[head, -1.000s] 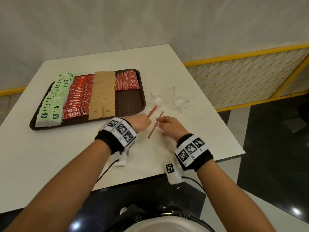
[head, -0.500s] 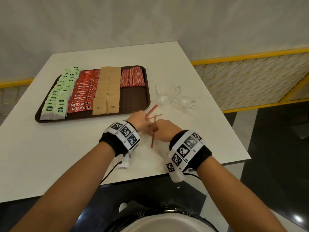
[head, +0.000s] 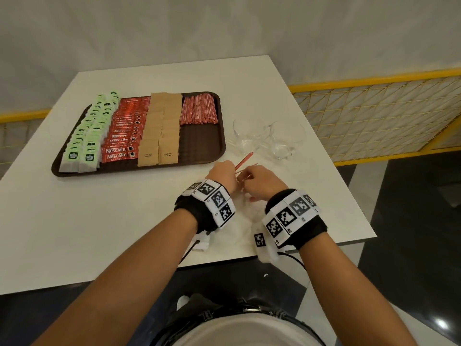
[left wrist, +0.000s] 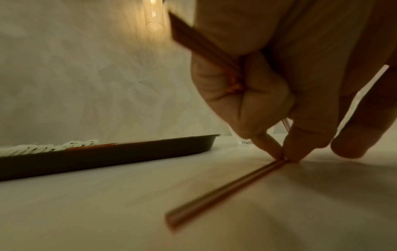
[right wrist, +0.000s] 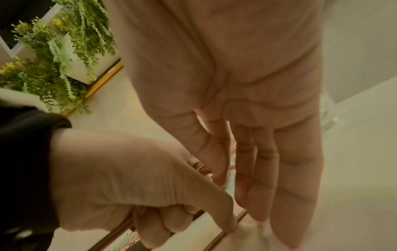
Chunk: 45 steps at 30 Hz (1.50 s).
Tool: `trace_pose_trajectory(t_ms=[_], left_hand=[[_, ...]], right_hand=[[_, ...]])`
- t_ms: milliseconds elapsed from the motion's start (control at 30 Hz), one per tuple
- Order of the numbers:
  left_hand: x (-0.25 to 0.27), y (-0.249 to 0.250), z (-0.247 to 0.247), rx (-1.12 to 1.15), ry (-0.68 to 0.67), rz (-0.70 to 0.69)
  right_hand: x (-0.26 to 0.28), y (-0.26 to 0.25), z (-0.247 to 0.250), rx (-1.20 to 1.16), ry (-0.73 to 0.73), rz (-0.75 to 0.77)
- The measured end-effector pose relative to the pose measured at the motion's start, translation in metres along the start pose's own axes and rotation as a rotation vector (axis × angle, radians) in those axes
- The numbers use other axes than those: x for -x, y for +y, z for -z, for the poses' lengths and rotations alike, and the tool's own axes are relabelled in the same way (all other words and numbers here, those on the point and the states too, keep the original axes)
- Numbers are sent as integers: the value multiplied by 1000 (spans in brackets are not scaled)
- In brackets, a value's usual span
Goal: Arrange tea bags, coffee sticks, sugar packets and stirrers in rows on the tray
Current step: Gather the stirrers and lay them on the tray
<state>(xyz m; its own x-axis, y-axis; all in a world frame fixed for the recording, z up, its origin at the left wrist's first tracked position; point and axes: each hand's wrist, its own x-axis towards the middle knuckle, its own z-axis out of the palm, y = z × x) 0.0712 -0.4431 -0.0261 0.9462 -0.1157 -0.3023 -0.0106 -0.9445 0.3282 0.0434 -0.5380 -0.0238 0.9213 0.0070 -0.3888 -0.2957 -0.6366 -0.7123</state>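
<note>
A brown tray holds rows of green tea bags, red coffee sticks, brown sugar packets and red stirrers. In front of the tray's near right corner my left hand grips a small bundle of red stirrers in its curled fingers. Its index finger touches the end of a stirrer lying on the table. My right hand is close against the left. Its thumb and straight fingers pinch a thin stirrer.
Two empty clear glass cups stand just right of the tray, beyond my hands. The white table's right edge is near my right wrist. A yellow mesh railing runs beyond it. Hanging green plants show in the right wrist view.
My right hand has carried its stirrer leftward until the two hands meet. The left hand has kept its bundle and stayed in front of the tray's corner.
</note>
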Motion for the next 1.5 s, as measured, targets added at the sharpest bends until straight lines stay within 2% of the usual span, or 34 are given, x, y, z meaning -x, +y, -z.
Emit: trace_pose_trajectory(t_ms=[300, 467, 567, 667, 833, 1067, 1233, 1367, 1500], left_hand=[[0, 2, -3, -144, -91, -8], [0, 3, -5, -241, -120, -57], [0, -2, 0, -218, -165, -68], [-1, -17, 11, -41, -233, -61], [10, -29, 32, 528, -289, -56], [34, -31, 37, 823, -372, -164], [36, -43, 41, 1117, -351, -96], [35, -56, 45, 1420, -304, -35], [37, -81, 55, 1540, -334, -18]], right_hand=[[-1, 6, 4, -90, -10, -54], [-4, 12, 2, -150, 8, -101], [-3, 14, 2, -210, 34, -135], [-3, 15, 4, -345, 7, -156], [-2, 6, 4, -622, -78, -115], [-1, -19, -7, -820, -318, 174], [-3, -36, -21, -754, -191, 341], [-6, -53, -35, -926, -113, 420], [-15, -73, -41, -1151, -32, 407]])
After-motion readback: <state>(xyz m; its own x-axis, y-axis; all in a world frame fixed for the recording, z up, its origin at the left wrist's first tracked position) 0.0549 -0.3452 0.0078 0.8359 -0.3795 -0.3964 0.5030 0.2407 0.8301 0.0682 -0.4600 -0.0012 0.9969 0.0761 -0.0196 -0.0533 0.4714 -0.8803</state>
